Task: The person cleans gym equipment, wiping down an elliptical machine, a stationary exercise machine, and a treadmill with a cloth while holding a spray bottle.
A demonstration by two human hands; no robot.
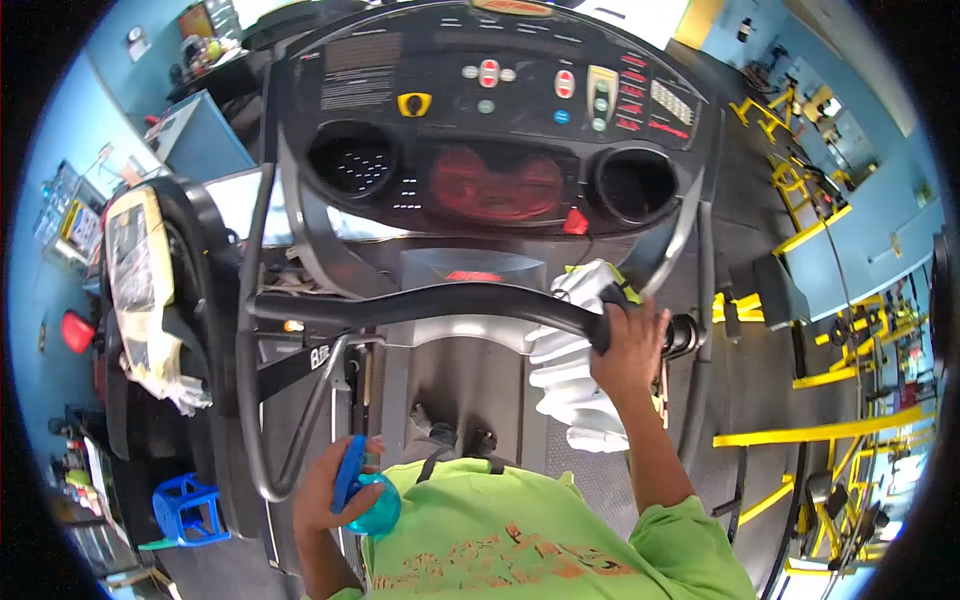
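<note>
My left hand is closed around a spray bottle with a blue trigger head and a teal body, held close to my green shirt. My right hand lies over the right end of the treadmill's black handlebar, fingers bent across it; their tips are partly hidden. Beside and below that hand hangs a white, folded cloth with a lime-green edge. Above the bar is the treadmill console, with buttons, a dark red display and two round cup wells.
A second machine with plastic over its console stands at the left. A blue stool is on the floor at lower left. Yellow-framed gym equipment lines the right side. My feet are on the treadmill below the bar.
</note>
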